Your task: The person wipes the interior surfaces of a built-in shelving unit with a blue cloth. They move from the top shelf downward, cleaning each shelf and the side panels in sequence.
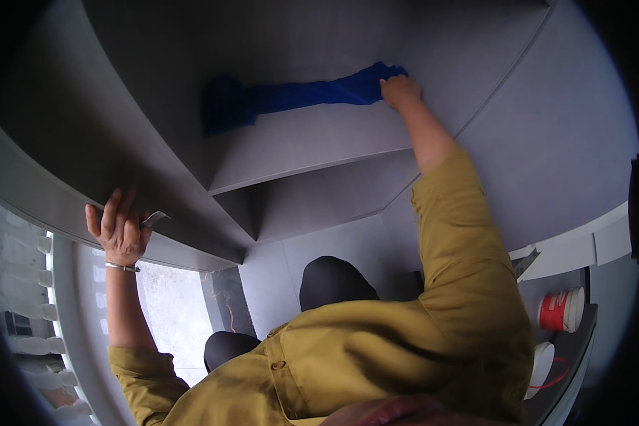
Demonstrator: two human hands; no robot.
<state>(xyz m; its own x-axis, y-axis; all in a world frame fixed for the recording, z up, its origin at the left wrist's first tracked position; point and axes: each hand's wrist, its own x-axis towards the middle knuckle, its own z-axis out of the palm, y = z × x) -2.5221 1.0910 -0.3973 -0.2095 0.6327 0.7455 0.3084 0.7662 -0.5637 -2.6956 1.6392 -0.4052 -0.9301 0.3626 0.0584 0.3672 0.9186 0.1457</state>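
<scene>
A long blue cloth lies stretched across a grey shelf board inside a cabinet. Its right end is bunched in my right hand, which presses near the cabinet's right side wall; its left end spreads out in the shelf's left corner. My left hand rests against the edge of the cabinet door or side panel at the left, fingers apart. A metal handle pokes out beside its thumb side; whether the hand grips it or it is fixed to the panel, I cannot tell.
Below the shelf is a lower compartment over a tiled floor. My knees are close under the cabinet. At the right, a red and white bucket and a white lid or tub with a red handle stand on a dark surface. A white balustrade is at the far left.
</scene>
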